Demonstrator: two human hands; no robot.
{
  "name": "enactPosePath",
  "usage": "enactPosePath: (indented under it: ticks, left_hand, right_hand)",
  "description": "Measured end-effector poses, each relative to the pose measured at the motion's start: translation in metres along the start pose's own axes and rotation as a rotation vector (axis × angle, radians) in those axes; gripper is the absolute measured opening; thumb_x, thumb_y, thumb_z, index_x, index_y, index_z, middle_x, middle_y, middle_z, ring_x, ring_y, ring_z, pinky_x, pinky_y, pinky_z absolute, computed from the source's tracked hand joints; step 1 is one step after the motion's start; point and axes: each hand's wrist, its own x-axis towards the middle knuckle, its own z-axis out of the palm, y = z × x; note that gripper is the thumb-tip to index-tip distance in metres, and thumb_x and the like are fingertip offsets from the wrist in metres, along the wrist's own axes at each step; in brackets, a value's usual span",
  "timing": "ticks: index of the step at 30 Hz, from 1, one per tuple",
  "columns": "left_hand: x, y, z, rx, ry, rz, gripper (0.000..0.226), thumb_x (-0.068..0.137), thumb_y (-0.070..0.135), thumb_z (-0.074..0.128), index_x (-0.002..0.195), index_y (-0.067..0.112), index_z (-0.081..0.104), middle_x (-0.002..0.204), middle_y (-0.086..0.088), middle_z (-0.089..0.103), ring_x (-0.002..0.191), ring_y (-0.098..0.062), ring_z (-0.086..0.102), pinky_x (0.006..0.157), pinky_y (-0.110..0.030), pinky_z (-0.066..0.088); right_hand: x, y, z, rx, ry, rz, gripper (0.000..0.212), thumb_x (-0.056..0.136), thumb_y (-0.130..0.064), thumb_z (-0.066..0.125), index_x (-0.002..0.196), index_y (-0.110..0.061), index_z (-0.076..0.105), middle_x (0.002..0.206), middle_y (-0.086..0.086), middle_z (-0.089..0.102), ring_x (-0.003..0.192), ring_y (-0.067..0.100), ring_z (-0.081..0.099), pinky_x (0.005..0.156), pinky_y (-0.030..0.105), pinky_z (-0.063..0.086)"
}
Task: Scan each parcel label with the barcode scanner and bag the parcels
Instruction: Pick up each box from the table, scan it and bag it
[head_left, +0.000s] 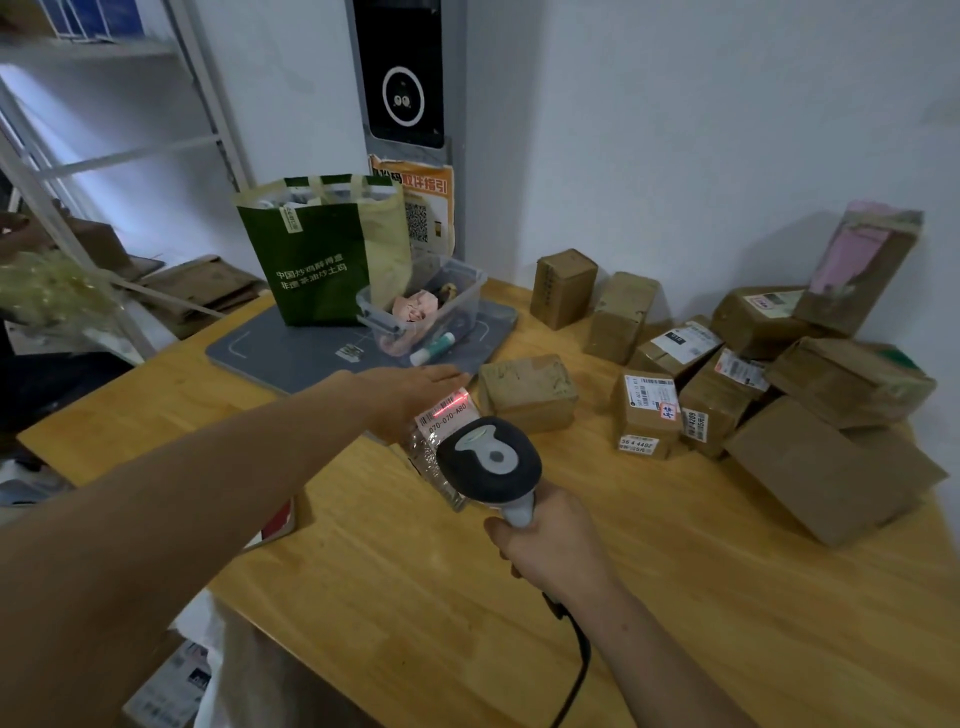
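On the surface (374, 571), the left hand (410, 389) is lying straight-fingered on the parcel (434, 460), steadying it. The right hand (550, 545) is gripping the scanner (488, 462). Its red line (453, 404) is crossing the label (448, 418) and is best kept level across every bar.

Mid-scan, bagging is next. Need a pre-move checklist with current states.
1. Beam on the label: ok, the red line crosses it.
2. Scan registered: cannot tell, no readout in view.
3. Left hand grip on the parcel: cannot tell, thumb hidden.
4. Right hand grips the scanner: ok.
5. Green bag upright, mouth open: ok.
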Motion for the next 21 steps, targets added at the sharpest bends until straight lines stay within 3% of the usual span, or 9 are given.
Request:
enactPosePath:
  ticks: [15,21]
  left_hand:
    - [-0.003,0.006,0.0,0.004,-0.013,-0.023,0.112,0.078,0.003,0.073,0.154,0.019,-0.007,0.161,0.003,-0.011,0.149,-0.019,0.003,0.114,-0.033,0.025]
    - [-0.009,-0.004,0.012,-0.086,0.015,-0.086,0.117,0.076,0.005,0.076,0.153,0.022,-0.01,0.161,0.005,-0.01,0.148,-0.019,0.005,0.114,-0.035,0.026]
  right_hand:
    - [0.0,0.0,-0.002,0.003,-0.031,0.006,0.015,0.082,-0.018,0.065,0.093,-0.012,0.058,0.079,0.006,0.067,0.069,0.024,0.066,0.065,0.043,0.057]
    - [0.001,-0.011,-0.001,0.171,-0.097,0.059,0.018,0.083,-0.014,0.067,0.086,-0.023,0.051,0.07,0.006,0.066,0.049,0.013,0.058,0.048,0.026,0.049]
